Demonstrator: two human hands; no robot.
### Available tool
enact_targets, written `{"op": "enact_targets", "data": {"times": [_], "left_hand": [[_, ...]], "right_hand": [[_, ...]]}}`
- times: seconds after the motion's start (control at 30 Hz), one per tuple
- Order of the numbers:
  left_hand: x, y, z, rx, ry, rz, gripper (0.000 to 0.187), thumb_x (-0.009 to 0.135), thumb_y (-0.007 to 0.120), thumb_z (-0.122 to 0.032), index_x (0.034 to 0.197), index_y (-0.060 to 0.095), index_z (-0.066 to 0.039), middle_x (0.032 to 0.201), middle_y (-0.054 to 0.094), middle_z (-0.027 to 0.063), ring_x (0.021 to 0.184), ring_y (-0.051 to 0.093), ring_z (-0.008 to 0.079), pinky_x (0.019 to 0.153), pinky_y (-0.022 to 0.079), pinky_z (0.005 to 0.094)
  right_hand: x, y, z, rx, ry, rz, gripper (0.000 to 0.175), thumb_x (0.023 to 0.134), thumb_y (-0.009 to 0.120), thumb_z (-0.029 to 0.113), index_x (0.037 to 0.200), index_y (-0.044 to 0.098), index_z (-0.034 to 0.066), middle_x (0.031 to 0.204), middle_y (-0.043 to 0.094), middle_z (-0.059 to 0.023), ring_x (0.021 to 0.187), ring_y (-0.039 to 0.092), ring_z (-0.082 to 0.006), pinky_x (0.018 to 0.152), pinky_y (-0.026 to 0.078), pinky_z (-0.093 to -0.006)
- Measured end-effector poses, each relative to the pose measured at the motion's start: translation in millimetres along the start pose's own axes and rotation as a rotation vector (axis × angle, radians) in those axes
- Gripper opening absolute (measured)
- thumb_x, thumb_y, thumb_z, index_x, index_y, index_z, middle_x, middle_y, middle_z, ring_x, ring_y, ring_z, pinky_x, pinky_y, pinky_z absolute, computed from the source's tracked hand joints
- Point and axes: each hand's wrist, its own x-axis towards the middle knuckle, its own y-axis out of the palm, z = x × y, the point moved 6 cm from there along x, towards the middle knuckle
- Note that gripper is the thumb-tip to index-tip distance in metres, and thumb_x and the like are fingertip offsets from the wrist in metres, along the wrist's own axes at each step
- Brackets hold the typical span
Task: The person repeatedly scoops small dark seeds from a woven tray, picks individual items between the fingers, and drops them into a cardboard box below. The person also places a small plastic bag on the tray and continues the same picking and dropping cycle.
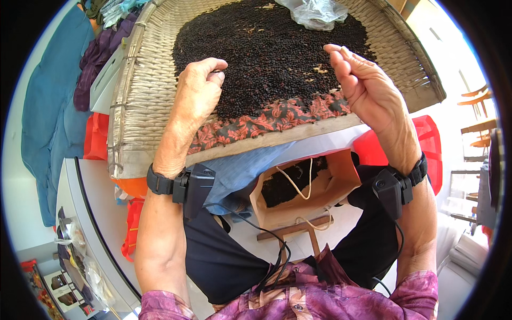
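A large woven winnowing basket (138, 92) lies in front of me, spread with small dark berries (256, 52). Above the left part of the berries is my left hand (202, 88), thumb and forefinger curled near each other; whether anything is between them cannot be told. My right hand (366, 82) is raised over the right part with its palm turned inwards, fingertips close together, and a tiny item there cannot be ruled out. Red and black patterned cloth (256, 125) shows under the near edge of the berries. A clear plastic bag (318, 14) rests on them at the far side.
Below the basket's front edge, a paper bag (336, 186) with cord handles stands between my knees, dark matter inside. Red plastic bags (428, 140) hang or lie at the right. A white cabinet (104, 192) is at the left, and wooden stools (480, 128) are far right.
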Motion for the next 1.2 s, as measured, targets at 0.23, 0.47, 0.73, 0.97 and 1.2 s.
{"op": "enact_targets", "data": {"times": [0.23, 0.47, 0.73, 0.97, 1.2], "left_hand": [[6.0, 21.7, -39.3, 0.246, 0.362, -0.074, 0.023, 0.083, 0.062, -0.003, 0.105, 0.065, 0.0, 0.105, 0.066, 0.0176, 0.096, 0.064, 0.0332, 0.087, 0.05, 0.0392], [12.9, 54.4, -54.4, 0.504, 0.555, 0.047, 0.031, 0.078, 0.061, 0.004, 0.108, 0.064, -0.002, 0.11, 0.065, 0.0133, 0.102, 0.06, 0.031, 0.09, 0.049, 0.0373], [17.7, 57.6, -41.7, 0.669, 0.554, 0.027, 0.021, 0.075, 0.063, 0.006, 0.093, 0.069, -0.002, 0.088, 0.065, 0.0125, 0.087, 0.061, 0.0289, 0.076, 0.051, 0.0395], [16.5, 25.8, -36.8, 0.289, 0.364, -0.088, 0.012, 0.075, 0.067, -0.001, 0.087, 0.071, -0.001, 0.076, 0.068, 0.0139, 0.07, 0.066, 0.0252, 0.067, 0.052, 0.034], [11.1, 5.7, -10.7, -0.192, -0.05, -0.085, 0.009, 0.085, 0.064, -0.004, 0.089, 0.071, 0.0, 0.072, 0.067, 0.0063, 0.06, 0.063, 0.0086, 0.05, 0.049, 0.0212]], "right_hand": [[-11.3, -3.5, 13.1, 0.092, 0.066, 0.001, 0.025, 0.101, 0.048, 0.019, 0.112, 0.055, -0.0024, 0.075, 0.051, 0.0002, 0.058, 0.041, -0.0037, 0.038, 0.03, -0.0154], [-13.8, -2.0, 10.0, 0.078, 0.073, 0.043, 0.026, 0.1, 0.049, 0.021, 0.108, 0.056, -0.003, 0.077, 0.051, -0.0003, 0.06, 0.041, -0.0047, 0.041, 0.032, -0.0158], [-10.2, 4.3, 0.1, 0.037, 0.093, 0.108, 0.026, 0.1, 0.048, 0.021, 0.1, 0.057, -0.0032, 0.076, 0.053, -0.001, 0.063, 0.046, -0.0062, 0.044, 0.033, -0.0166], [-11.9, 6.9, -4.6, -0.024, 0.082, 0.064, 0.026, 0.1, 0.048, 0.021, 0.099, 0.058, -0.0026, 0.075, 0.054, -0.0004, 0.061, 0.046, -0.0052, 0.044, 0.032, -0.0168], [-10.7, 10.0, -8.3, -0.066, 0.075, 0.061, 0.026, 0.1, 0.049, 0.022, 0.098, 0.059, -0.0016, 0.075, 0.054, 0.0002, 0.06, 0.046, -0.0045, 0.044, 0.032, -0.0168]]}}
